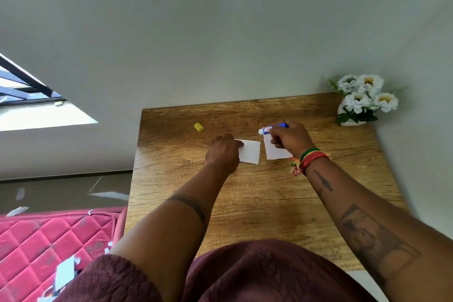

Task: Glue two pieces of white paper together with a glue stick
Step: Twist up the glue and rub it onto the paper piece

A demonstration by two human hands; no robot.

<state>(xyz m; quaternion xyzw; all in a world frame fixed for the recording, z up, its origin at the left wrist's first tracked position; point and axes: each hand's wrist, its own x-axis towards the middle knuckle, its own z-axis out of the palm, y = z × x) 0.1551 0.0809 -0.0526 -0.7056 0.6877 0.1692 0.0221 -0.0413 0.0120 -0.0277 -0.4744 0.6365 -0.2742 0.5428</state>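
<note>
Two small white paper squares lie side by side on the wooden table (257,203). My left hand (224,152) presses its fingers flat on the left edge of the left paper (251,152). The right paper (275,153) lies partly under my right hand (291,138). That hand grips an uncapped blue and white glue stick (269,129), held nearly level with its white tip pointing left, just above the right paper's far corner. The glue stick's yellow cap (198,127) lies on the table to the far left of the papers.
A white vase of white artificial flowers (362,100) stands at the table's far right corner against the wall. A red quilted mattress (49,240) with paper scraps on it lies left of the table.
</note>
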